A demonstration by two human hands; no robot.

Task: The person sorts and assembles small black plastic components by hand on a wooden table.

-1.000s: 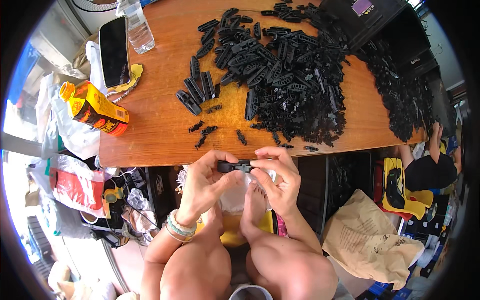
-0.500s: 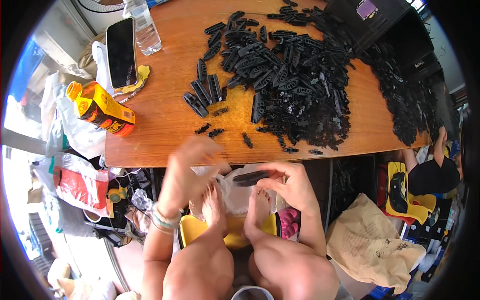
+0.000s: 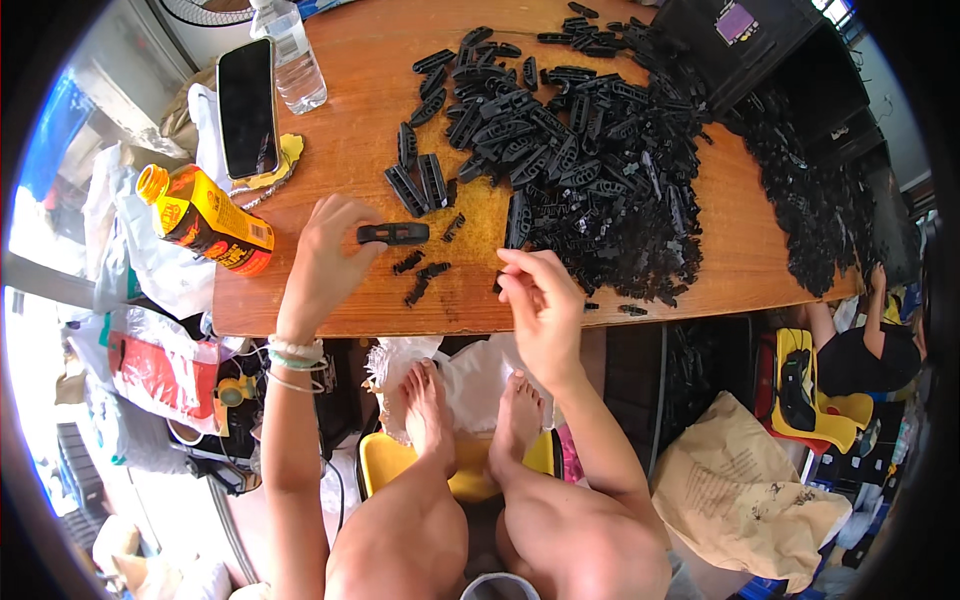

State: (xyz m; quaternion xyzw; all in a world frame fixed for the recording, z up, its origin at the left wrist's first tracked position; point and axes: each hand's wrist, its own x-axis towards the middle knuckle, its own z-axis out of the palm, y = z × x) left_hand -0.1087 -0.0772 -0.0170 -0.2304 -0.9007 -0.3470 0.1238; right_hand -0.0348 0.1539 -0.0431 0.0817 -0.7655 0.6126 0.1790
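Note:
My left hand [image 3: 332,250] reaches over the front left of the wooden table, its thumb and fingers closed around the left end of a long black plastic part [image 3: 394,233] with oblong slots. My right hand [image 3: 546,305] is at the table's front edge, thumb and forefinger pinched at a small black plastic clip [image 3: 498,284], mostly hidden by the fingers. Two more long black parts [image 3: 432,181] lie beyond my left hand. Several small black clips [image 3: 428,275] are scattered between my hands. A large heap of long black parts [image 3: 540,130] spreads behind my right hand.
On the table's left stand a yellow-and-black bottle [image 3: 215,220], a phone [image 3: 247,110] and a clear water bottle [image 3: 290,60]. Black crates [image 3: 740,50] stand at the back right. A brown paper bag [image 3: 745,480] is right of my legs; another person [image 3: 870,340] sits at far right.
Both hands have moved forward onto the table. The long black part that my right hand held below the edge is gone from it. A slanted part at the left now lies level in my left hand.

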